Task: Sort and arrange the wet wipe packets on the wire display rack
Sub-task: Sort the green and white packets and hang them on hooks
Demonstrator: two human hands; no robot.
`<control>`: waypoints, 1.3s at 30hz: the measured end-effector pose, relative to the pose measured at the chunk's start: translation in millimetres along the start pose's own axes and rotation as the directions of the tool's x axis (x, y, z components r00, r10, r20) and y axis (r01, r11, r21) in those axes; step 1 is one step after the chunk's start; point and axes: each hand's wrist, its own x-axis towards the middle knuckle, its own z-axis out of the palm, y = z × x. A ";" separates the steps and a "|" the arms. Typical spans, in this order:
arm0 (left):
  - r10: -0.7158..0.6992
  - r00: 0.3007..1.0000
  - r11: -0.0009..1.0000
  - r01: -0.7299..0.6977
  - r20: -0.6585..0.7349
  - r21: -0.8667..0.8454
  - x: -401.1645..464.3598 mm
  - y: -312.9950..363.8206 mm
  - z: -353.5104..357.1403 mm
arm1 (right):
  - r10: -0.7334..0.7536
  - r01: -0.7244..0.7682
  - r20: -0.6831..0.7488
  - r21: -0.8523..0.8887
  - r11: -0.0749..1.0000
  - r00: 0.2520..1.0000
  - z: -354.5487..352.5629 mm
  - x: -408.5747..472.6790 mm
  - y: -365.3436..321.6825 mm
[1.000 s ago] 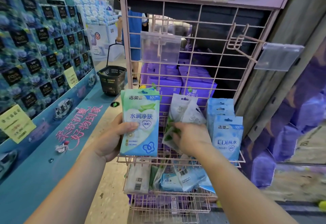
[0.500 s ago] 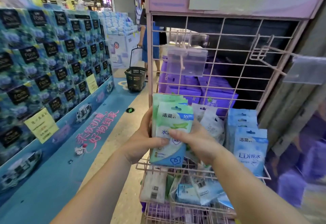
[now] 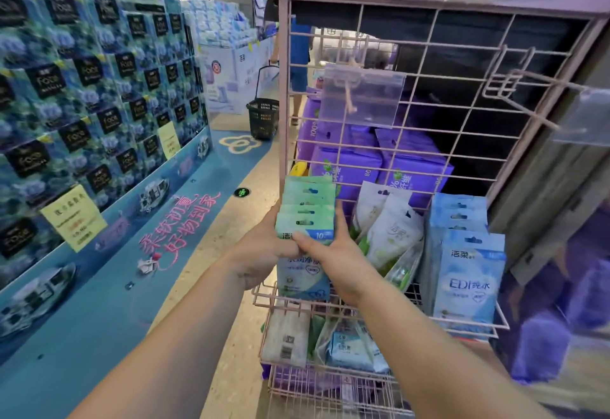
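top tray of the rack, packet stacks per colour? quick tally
Green stack: 1, gripped by the left hand and right hand
White stack: 1, pouches leaning
Blue stack: 1
Total: 3 stacks

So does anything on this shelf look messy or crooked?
Yes. The white packets in the middle lean sideways and flop over each other, while the blue packets on the right stand straight. In the lower basket, packets lie jumbled, some showing their barcode backs. Both hands, left hand and right hand, hold the green packets.
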 end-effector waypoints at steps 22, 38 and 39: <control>0.512 0.822 0.759 -0.297 -0.250 0.579 -64.5 8.6 91.1 | -0.147 0.173 -0.632 -0.021 0.985 0.761 -65.4 -102.2 -11.5; 0.033 0.960 0.734 0.166 -0.279 0.659 4.6 -24.5 125.8 | 0.047 -0.148 -0.429 -0.206 0.967 0.902 -104.0 -109.5 -9.5; 0.019 0.954 0.818 0.158 -0.300 0.554 1.5 -22.8 124.0 | 0.054 -0.160 -0.415 -0.224 0.961 0.908 -103.4 -108.0 -10.9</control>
